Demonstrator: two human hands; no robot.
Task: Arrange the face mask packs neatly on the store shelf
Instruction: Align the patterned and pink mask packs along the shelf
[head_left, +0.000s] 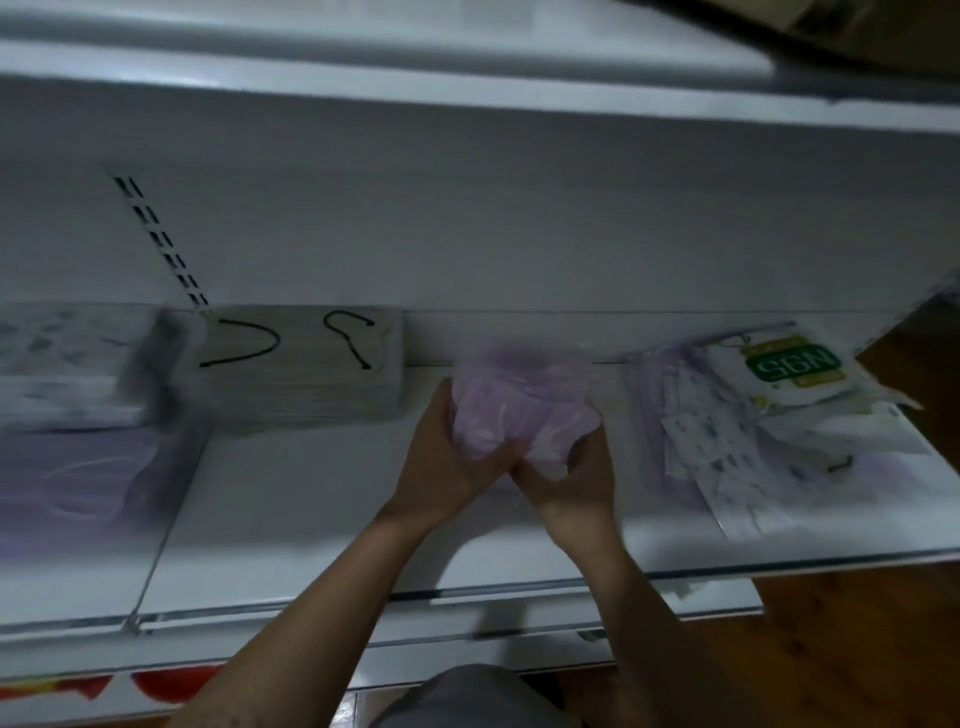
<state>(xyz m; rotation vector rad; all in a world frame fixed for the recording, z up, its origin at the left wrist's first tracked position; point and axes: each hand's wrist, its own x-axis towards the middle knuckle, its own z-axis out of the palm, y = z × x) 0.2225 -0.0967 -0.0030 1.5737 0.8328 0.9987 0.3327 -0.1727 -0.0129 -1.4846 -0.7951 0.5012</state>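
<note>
A pack of lilac face masks (519, 395) in clear wrap is held over the middle of the white shelf (311, 519). My left hand (447, 462) grips its left side and my right hand (566, 478) grips its lower right edge. A grey mask stack with black ear loops (301, 369) lies to the left. A loose heap of packs (769, 410), lilac, printed white and one with a green N95 label, sits at the right. The picture is blurred by motion.
At the far left lie printed white packs (62, 364) and a lilac pack (72, 483) in front of them. A divider seam (166, 525) splits the shelf. An upper shelf (467, 88) overhangs. Wooden floor (857, 649) shows at the right.
</note>
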